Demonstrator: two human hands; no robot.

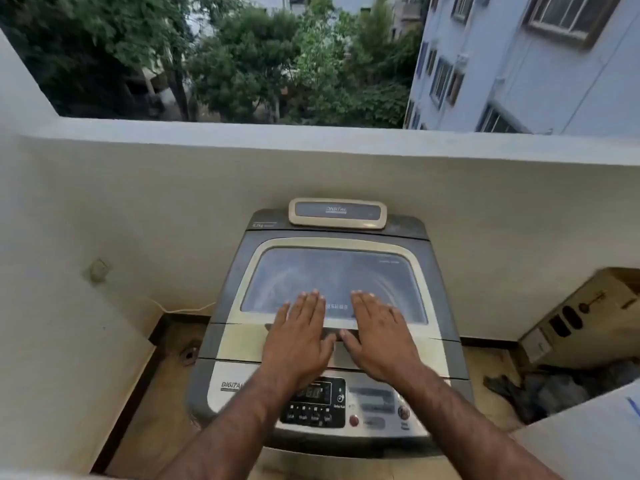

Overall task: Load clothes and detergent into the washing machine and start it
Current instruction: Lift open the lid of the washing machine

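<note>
Hands (337, 337) flat — on closed lid (332, 282)

Soft, even daylight; slight blur, wide-angle bending at edges.

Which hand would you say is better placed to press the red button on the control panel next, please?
The right hand, probably. Both hands lie flat and empty on the closed lid, but the red button sits right of the display, nearer the right forearm; the left hand would have to cross over.
</note>
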